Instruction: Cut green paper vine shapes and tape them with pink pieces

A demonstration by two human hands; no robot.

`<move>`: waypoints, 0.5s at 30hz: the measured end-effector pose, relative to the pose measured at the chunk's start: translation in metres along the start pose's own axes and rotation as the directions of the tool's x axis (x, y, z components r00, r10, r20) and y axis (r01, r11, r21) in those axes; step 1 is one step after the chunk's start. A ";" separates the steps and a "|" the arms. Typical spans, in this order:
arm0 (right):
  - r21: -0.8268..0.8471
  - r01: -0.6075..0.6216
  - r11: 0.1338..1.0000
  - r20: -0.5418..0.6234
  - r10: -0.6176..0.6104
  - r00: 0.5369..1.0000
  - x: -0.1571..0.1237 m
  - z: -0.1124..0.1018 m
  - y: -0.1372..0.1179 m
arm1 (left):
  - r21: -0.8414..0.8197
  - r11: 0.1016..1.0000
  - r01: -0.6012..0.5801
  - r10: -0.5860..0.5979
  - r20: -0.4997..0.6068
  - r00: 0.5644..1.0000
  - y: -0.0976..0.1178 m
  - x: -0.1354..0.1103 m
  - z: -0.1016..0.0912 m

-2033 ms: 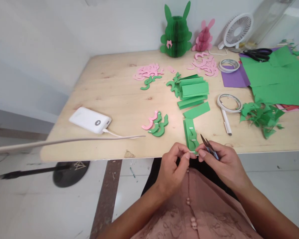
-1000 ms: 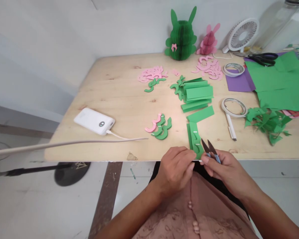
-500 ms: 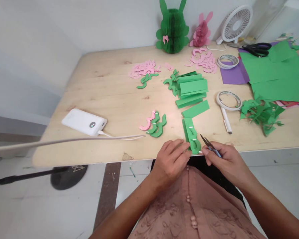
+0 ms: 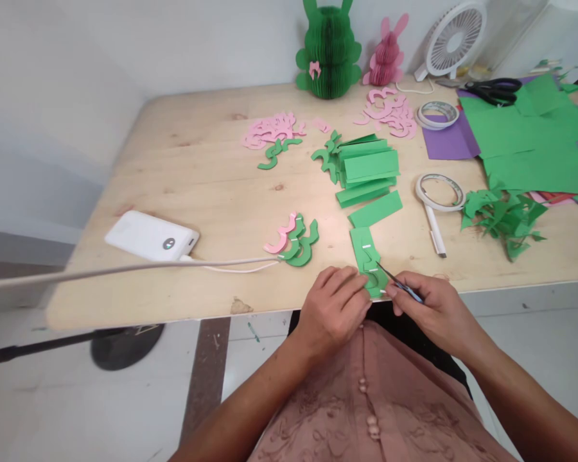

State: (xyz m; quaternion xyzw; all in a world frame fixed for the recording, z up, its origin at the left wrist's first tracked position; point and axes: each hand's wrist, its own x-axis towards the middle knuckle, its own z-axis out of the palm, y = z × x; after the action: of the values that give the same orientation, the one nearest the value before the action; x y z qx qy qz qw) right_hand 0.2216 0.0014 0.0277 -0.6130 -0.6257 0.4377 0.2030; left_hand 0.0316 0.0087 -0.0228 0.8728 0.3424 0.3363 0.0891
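Note:
A green paper strip (image 4: 359,239) lies at the front table edge, with a wavy green cutout (image 4: 372,280) on it bearing small white tape strips. My left hand (image 4: 336,301) holds the strip at its left side, fingertips on the paper and thumb hidden. In my right hand (image 4: 426,305) are dark, pointed tweezers (image 4: 399,283) with a blue part. Their tips reach the right edge of the green paper; I cannot tell whether they touch it. A bit of white tape shows at the right fingertips. Wavy green cutouts (image 4: 304,250) and a pink cutout (image 4: 279,237) lie to the left.
Folded green strips (image 4: 370,168) lie behind my hands. To the right are a tape roll (image 4: 440,192), a white pen (image 4: 435,232) and green scraps (image 4: 505,218). A white power bank (image 4: 149,237) and its cable lie left. A green paper rabbit (image 4: 329,54) stands at the back.
My right hand has shifted slightly left, bringing the tweezers' tips over to the green paper. The tips look closer together. My left hand stays at the strip. The view has shifted slightly.

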 end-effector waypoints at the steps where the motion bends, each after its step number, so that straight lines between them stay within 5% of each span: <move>1: -0.010 0.003 1.000 0.009 -0.003 1.000 0.000 0.000 0.000 | 0.005 1.000 0.006 -0.006 0.001 1.000 0.000 -0.001 0.001; 15: -0.052 -0.004 0.999 0.096 0.009 0.995 0.002 0.001 -0.001 | -0.041 0.999 0.028 -0.031 -0.070 0.997 0.002 -0.002 0.005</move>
State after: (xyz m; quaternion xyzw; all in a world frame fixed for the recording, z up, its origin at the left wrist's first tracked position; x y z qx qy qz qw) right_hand 0.2200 0.0028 0.0274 -0.5982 -0.6441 0.4508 0.1553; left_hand 0.0354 0.0065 -0.0269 0.8533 0.3513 0.3723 0.0991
